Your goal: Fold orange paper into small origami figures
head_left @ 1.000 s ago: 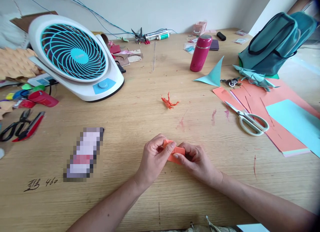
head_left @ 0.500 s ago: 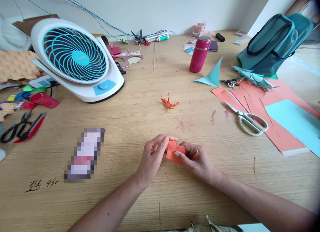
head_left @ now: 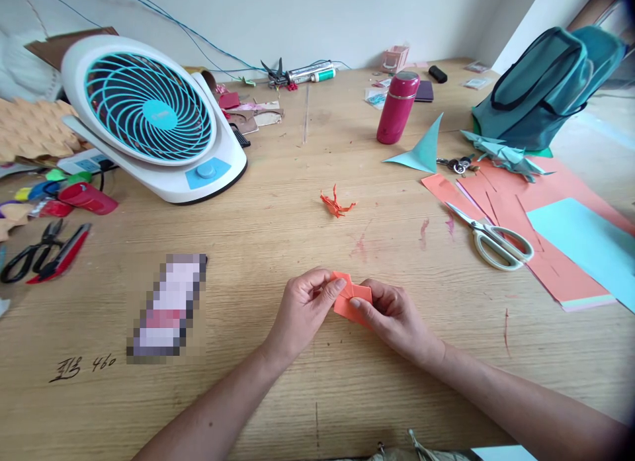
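Observation:
A small folded piece of orange paper [head_left: 350, 307], with crease lines and several flaps, is held just above the wooden table between both hands. My left hand [head_left: 308, 305] pinches its upper left flap, the thumb lying on top and the fingers behind. On the other side, my right hand [head_left: 391, 315] grips the right part with its thumb pressed on the front face; its other fingers are partly hidden behind the paper. Beyond the hands lies a small orange-red folded paper figure [head_left: 337, 203] with thin pointed limbs.
White-handled scissors [head_left: 501, 244] rest on orange paper sheets [head_left: 560, 276] at right. Behind stand a magenta flask [head_left: 398, 108], a teal folded sheet [head_left: 421, 150] and a teal bag [head_left: 533, 90]. At left are a fan [head_left: 153, 117], a pixelated flat object [head_left: 169, 305] and black-handled cutters [head_left: 32, 252].
The left thumb has slid right and down, onto the paper's upper flap near its centre. The folded paper has shifted slightly right in both hands.

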Tool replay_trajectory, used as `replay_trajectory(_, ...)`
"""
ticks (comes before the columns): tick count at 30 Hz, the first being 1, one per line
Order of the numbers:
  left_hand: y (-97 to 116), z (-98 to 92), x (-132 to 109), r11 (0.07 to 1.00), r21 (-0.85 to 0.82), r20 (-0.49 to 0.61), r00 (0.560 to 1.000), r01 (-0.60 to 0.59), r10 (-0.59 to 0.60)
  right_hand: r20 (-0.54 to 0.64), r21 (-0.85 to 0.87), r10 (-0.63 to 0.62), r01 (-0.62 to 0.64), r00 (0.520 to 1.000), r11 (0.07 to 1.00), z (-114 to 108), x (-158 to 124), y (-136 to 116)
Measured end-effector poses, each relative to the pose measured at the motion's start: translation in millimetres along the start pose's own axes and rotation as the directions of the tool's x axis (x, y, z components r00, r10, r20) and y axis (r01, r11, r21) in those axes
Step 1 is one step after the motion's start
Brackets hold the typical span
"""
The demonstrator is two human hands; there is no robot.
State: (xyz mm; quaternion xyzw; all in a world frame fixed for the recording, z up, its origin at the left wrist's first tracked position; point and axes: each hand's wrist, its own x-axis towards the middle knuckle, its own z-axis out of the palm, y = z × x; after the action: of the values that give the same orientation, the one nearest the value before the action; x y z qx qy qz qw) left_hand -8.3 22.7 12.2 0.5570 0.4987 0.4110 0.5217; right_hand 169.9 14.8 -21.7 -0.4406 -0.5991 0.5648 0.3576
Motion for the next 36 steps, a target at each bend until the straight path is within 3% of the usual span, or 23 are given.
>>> replay_trajectory(11, -7.3, 2.2, 1.4, 0.995, -0.082, 0.031, 0.998, 0.053, -0.05, -0.06, -0.017, -0.036, 0.035, 0.998, 0.999, -1.0, 0.0, 4.3)
replay_trajectory(20, -6.5, 0.4, 2.4, 0.991, 0.059, -0.016, 0.993, -0.119, 0.12, -0.074, 0.112, -0.07, 0.078, 0.995, 0.991, -0.4, 1.7, -1.8)
replay_trajectory(26, -3.0, 1.4, -0.7, 0.964, 0.09, -0.022, 0.968, -0.249, 0.252, -0.095, -0.117, -0.209, 0.197, 0.973, 0.973, -12.0, 0.6, -6.7)
replay_trajectory(36, 4.0, -3.0, 1.7, 0.915, 0.184, 0.04, 0.932, -0.36, 0.359, 0.009, -0.093, -0.127, 0.128, 0.992, 0.987, -13.3, 1.6, 0.2)
